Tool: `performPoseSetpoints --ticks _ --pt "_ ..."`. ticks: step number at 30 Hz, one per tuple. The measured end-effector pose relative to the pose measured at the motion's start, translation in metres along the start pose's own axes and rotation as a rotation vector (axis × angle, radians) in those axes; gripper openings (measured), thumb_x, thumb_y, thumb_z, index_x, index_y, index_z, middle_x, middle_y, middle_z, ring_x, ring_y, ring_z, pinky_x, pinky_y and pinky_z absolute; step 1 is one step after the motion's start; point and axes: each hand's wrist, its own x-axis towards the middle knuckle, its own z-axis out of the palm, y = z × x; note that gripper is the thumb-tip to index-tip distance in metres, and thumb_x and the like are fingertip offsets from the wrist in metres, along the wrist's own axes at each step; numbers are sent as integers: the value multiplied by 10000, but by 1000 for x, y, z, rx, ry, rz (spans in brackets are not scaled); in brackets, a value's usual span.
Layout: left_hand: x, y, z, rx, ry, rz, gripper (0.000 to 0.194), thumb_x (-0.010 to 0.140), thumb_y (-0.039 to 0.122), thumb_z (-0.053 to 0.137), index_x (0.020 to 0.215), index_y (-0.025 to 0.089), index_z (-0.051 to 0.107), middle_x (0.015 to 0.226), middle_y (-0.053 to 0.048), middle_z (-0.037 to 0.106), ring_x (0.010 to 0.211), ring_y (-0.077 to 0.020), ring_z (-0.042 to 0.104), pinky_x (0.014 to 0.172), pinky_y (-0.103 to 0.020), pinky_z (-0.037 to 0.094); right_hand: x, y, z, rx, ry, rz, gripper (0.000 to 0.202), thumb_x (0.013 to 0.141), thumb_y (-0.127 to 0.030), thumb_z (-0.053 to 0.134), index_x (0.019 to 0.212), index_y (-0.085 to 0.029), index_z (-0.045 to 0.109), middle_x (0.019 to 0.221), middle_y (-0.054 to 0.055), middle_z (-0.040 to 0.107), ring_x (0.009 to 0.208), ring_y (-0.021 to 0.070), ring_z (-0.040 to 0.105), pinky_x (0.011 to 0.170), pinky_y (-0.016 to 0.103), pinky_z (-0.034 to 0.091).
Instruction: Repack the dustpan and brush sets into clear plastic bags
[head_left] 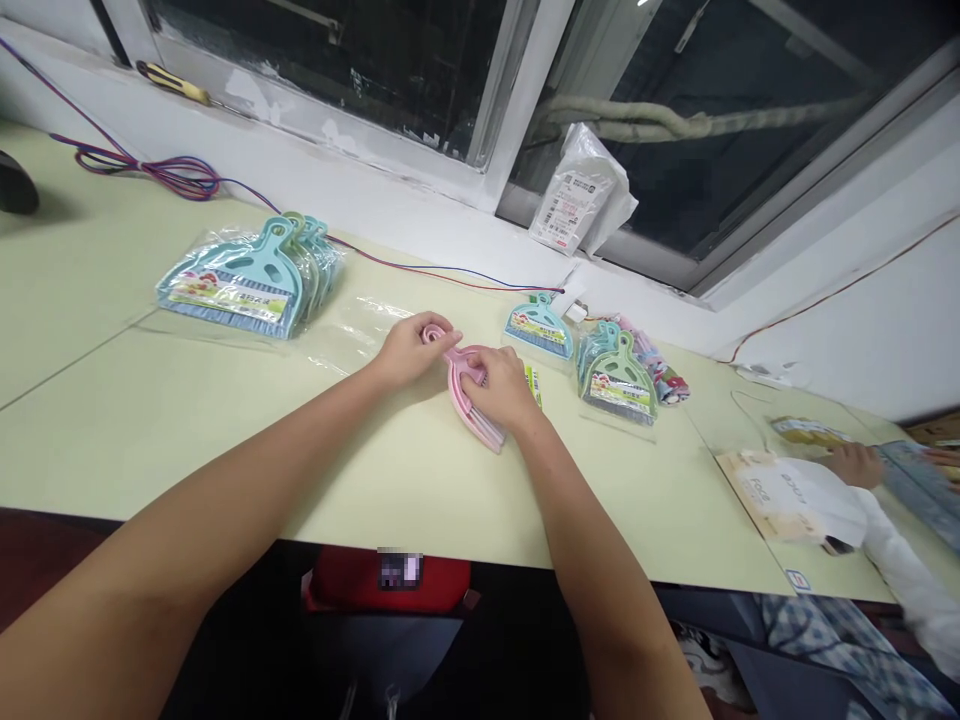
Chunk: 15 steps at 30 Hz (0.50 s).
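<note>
Pink dustpan-and-brush set, held in two hands

Item: one pink dustpan-and-brush set (471, 408), at mid-table, turned partly edge-on, its wide end toward the near right.
Left hand (409, 350): fingers curled in at the looped handle end, thumb extended along it.
Right hand (499, 385): closed about the body, thumb pressed on the face; the far fingers are hidden.
Adjacent: label card (533, 382), just right of the right hand; clear plastic film (349, 335), flat on the table (360, 490), left of the set.
Stock: bagged blue set (229, 285), front of a far-left group; bagged green set (619, 388), to the right.
Hazards, as judged: a loosened right thumb could let brush and pan separate; a leftward sweep of the forearm could wrinkle or drag the thin film; the card could bend under the right hand.
</note>
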Motion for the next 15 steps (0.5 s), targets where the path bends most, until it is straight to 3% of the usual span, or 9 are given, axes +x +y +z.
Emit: performPoseSetpoints --ticks 3,6,10,15 --pt "-2 7 7 -375 -34 -187 455 798 541 792 1086 204 689 1017 -77 736 847 -184 667 727 -303 507 0 -13 0 15 61 30 96 844 -311 638 889 -226 640 1036 76 722 1005 300 555 934 456 440" --pt "-7 17 12 -591 -141 -215 405 814 524 796 1019 199 666 976 -56 711 859 -171 668 795 -312 525 0 -27 1 65 124 39 89 829 -318 631 828 -235 603 936 68 706 962 283 572 903 427 452" --pt "-9 22 15 -581 -156 -167 429 842 591 746 871 175 642 847 -34 643 774 -151 622 765 -303 513 -1 -35 -3 210 141 90 118 785 -343 640 778 -238 587 856 34 693 895 243 600 851 373 469" --pt "-7 23 11 -475 -243 -122 509 866 674 668 821 168 642 809 -47 631 751 -167 607 739 -321 495 0 -29 -11 401 30 228 189 730 -397 676 746 -214 629 748 -7 675 700 175 591 681 300 453"
